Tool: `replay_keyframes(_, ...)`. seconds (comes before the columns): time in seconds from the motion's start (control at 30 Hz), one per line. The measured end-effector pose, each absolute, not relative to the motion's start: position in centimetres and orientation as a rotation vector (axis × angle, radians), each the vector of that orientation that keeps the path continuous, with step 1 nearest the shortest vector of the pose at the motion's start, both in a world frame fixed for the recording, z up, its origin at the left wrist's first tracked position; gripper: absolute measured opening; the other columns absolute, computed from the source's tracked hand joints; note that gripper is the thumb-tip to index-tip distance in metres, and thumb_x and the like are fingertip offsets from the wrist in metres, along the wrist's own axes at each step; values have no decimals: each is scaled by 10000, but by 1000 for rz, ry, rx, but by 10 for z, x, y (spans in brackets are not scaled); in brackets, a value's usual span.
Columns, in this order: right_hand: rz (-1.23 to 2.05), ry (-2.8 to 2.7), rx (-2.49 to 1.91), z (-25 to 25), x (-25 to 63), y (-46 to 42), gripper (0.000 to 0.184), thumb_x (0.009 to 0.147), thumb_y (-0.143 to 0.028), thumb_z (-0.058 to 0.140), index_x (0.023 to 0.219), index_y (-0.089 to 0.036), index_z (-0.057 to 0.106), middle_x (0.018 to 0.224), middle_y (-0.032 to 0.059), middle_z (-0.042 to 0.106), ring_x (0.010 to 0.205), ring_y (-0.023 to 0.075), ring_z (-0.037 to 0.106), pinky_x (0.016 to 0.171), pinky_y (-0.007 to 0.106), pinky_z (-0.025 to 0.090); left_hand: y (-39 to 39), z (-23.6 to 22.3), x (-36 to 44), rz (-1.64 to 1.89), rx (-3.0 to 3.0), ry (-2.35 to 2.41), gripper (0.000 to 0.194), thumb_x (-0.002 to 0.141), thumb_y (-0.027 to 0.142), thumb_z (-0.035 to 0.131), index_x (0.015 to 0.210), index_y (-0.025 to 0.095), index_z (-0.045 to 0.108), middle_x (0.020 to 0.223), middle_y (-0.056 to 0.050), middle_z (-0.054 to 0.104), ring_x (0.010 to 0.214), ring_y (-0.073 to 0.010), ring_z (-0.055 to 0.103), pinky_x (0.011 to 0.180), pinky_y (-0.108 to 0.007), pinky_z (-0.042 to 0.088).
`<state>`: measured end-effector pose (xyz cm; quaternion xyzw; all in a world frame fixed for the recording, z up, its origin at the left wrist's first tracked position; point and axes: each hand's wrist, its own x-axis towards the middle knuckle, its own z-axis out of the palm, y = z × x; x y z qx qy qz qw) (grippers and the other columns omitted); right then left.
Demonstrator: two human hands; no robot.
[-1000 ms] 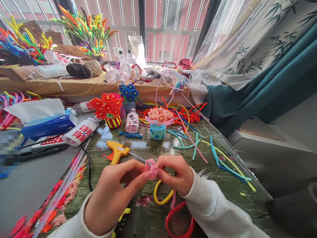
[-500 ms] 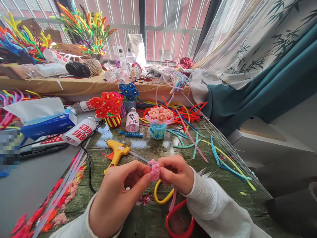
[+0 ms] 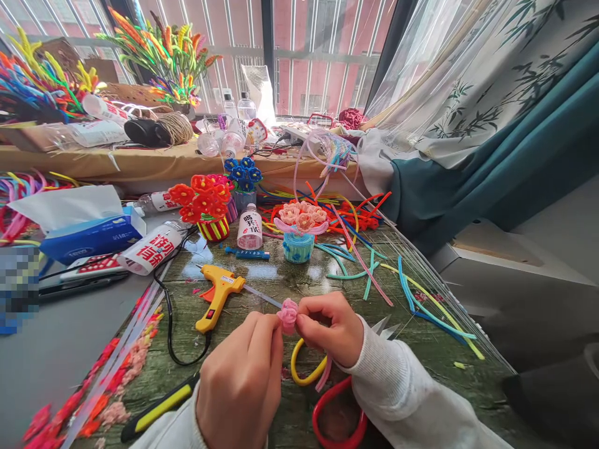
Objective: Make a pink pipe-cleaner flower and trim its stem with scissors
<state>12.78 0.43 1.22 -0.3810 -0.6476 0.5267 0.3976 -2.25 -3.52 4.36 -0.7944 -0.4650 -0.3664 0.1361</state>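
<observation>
A small coil of pink pipe cleaner [image 3: 289,315] is pinched between both hands above the dark wooden table. My left hand [image 3: 243,374] grips its left side, back of the hand toward me, hiding some of the fingers. On the other side, my right hand [image 3: 330,327] holds the coil between thumb and forefinger. A pink tail hangs below the right hand. Under that hand lie scissors with red and yellow handles [image 3: 340,415], their blades partly covered by the wrist. Left of the coil rests a yellow glue gun [image 3: 219,296] with a clear glue stick in its back.
A black-and-yellow cutter [image 3: 161,405] lies by my left sleeve. Pipe-cleaner flower pots in red [image 3: 213,218] and pink-blue [image 3: 299,243] stand farther back. A bottle [image 3: 249,227], a tissue box [image 3: 93,234] and loose pipe cleaners [image 3: 369,274] surround them.
My left hand has turned over, its back now toward me, and shifted right. The pink coil has rotated between the fingers. The cutter and more of the glue gun have come into view.
</observation>
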Motion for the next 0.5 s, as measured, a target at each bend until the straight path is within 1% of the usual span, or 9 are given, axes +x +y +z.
replay_keyframes(0.07, 1387, -1597, -975, 11, 127, 3, 210, 742, -263, 501, 562, -158, 524, 419, -54, 417, 348, 50, 338, 345, 165, 245, -38, 41, -19, -1008, -2221, -1300, 276, 918, 102, 437, 693, 155, 588, 549, -1, 627, 443, -116, 580, 492, -242, 377)
replay_keyframes(0.13, 1446, -1551, -978, 9, 126, 2, 207, 749, -275, 508, 580, -159, 534, 412, -59, 420, 321, 51, 344, 330, 166, 244, -41, 37, -17, -957, -2151, -1241, 219, 909, 90, 471, 741, 125, 606, 574, -22, 659, 478, -134, 613, 514, -254, 381)
replay_keyframes(0.27, 1515, -1477, -948, 6, 126, 0, 217, 748, -261, 530, 553, -169, 513, 404, -65, 425, 296, 49, 363, 322, 162, 237, -46, 23, -20, -831, -2096, -1139, 84, 866, 70, 555, 894, 43, 630, 738, -93, 731, 600, -163, 681, 568, -260, 405)
replay_keyframes(0.33, 1532, -1460, -952, 5, 126, 0, 235, 748, -259, 538, 534, -171, 501, 400, -62, 436, 292, 49, 372, 319, 160, 240, -47, 17, -22, -802, -2091, -1135, 106, 846, 66, 588, 939, 36, 630, 779, -95, 739, 622, -164, 688, 552, -261, 398)
replay_keyframes(0.4, 1542, -1457, -957, 5, 126, 1, 235, 752, -262, 547, 540, -166, 513, 401, -59, 452, 291, 51, 383, 318, 160, 250, -47, 16, -23, -803, -2098, -1148, 113, 840, 64, 598, 947, 42, 630, 767, -83, 737, 615, -158, 685, 546, -261, 398)
replay_keyframes(0.5, 1541, -1433, -900, 5, 128, 4, 229, 765, -273, 556, 568, -158, 533, 410, -55, 476, 294, 52, 389, 316, 163, 258, -47, 25, -23, -870, -2127, -1161, 106, 856, 71, 585, 953, 63, 625, 774, -72, 737, 638, -148, 686, 601, -248, 428)
